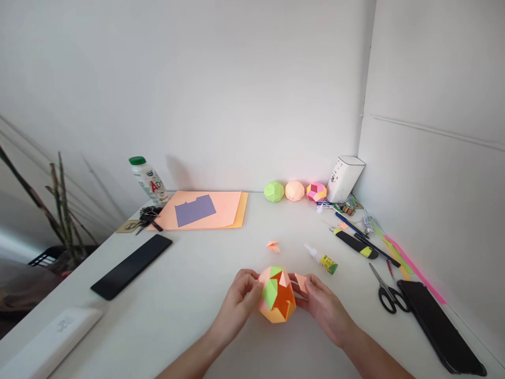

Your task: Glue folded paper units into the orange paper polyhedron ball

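Note:
A faceted paper ball (277, 315) in orange, peach and green sits between my hands at the front of the table, with a gap in its side showing the orange inside. My left hand (241, 296) grips its left side, thumb on the outer faces. In my right hand (321, 302) a small peach paper piece (301, 282) is pinched between thumb and fingers, beside the ball's right edge; some of those fingers reach behind the ball. Beyond them lie a folded peach paper scrap (273, 246) and a small glue tube (327, 263) with a white nozzle.
Several finished paper balls (294, 191) line the wall beside a white box (344, 179). To the right are a utility knife (353, 242), scissors (389, 296) and a black case (440, 326). Leftward are paper sheets (229, 205), a bottle (150, 181) and a black phone-like slab (132, 267).

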`<state>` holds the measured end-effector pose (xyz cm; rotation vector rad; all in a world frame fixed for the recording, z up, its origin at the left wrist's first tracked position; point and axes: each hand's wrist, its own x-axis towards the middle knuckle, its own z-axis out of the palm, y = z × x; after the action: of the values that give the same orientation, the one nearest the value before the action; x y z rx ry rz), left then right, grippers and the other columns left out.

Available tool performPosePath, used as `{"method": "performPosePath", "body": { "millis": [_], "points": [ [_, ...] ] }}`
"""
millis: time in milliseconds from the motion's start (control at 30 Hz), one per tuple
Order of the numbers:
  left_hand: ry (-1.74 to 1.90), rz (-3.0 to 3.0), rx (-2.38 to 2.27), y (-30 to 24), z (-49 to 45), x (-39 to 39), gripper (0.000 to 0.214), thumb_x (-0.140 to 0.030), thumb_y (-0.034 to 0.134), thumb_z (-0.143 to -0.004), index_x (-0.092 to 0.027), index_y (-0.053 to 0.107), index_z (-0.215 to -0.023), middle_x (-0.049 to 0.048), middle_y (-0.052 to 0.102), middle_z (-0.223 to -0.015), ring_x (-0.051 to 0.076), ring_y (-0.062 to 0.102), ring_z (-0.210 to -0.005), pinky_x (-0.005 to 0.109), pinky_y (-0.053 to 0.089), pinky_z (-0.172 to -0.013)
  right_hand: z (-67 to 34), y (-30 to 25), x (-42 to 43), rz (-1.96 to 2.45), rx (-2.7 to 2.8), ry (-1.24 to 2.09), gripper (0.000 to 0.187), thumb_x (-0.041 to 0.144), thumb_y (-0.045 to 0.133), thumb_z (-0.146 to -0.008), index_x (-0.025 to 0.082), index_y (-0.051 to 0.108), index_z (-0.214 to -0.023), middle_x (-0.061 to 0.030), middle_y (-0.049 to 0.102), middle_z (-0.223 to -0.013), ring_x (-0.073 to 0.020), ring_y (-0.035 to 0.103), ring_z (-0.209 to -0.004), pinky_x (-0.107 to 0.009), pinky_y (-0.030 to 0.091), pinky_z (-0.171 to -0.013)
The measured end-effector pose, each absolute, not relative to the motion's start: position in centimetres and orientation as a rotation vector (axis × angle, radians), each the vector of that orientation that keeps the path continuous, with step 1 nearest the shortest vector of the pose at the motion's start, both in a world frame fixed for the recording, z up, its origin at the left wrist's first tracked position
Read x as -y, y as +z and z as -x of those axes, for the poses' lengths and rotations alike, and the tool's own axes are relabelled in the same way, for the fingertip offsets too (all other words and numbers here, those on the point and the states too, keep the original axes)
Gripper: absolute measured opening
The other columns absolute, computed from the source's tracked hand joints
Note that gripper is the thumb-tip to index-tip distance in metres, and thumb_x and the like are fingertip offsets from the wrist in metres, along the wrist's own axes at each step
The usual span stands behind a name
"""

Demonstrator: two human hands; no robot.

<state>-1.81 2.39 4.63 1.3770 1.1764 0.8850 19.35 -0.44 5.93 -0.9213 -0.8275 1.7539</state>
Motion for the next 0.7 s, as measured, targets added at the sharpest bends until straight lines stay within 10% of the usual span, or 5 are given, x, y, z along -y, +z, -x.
{"method": "performPosePath", "body": {
  "millis": [233,500,700],
  "points": [
    [0.548,-1.254,-0.881,4.0,2.7,-2.2,0.064,-0.031,0.05,-0.085,-0.027,0.024,-0.144,0.0072,0.034,-0.152,0.026,0.034,-0.14,0.049,0.033,-0.112,-19.6,5.4,0.3,0.967,0.74,1.747,0.03,0.045,0.064,-0.086,0.02,0.054,-0.072,-0.0064,0.068,-0.11,-0.0223,0.061,-0.1,-0.038,0.042,-0.087],
    [0.518,-1.775,-0.794,3.4,2.4,-0.9,0.122,-0.01,0.078,-0.06,-0.034,-0.001,-0.15,0.0047,-0.024,-0.157,0.037,-0.014,-0.145,0.058,0.019,-0.115,-19.4,4.9,0.3,0.996,0.701,1.711,0.028,0.045,0.065,-0.085,0.02,0.057,-0.075,-0.008,0.067,-0.114,-0.0233,0.061,-0.102,-0.037,0.046,-0.086],
    [0.641,-1.999,-0.735,2.3,1.7,-0.6,0.114,-0.006,0.08,-0.061,-0.04,0.012,-0.147,0.0078,-0.011,-0.158,0.039,0.012,-0.145,0.056,0.034,-0.11,-18.9,4.7,0.3,0.973,0.67,1.745,0.026,0.043,0.065,-0.085,0.019,0.06,-0.078,-0.0072,0.068,-0.11,-0.0228,0.062,-0.098,-0.037,0.047,-0.084]
  ]
}}
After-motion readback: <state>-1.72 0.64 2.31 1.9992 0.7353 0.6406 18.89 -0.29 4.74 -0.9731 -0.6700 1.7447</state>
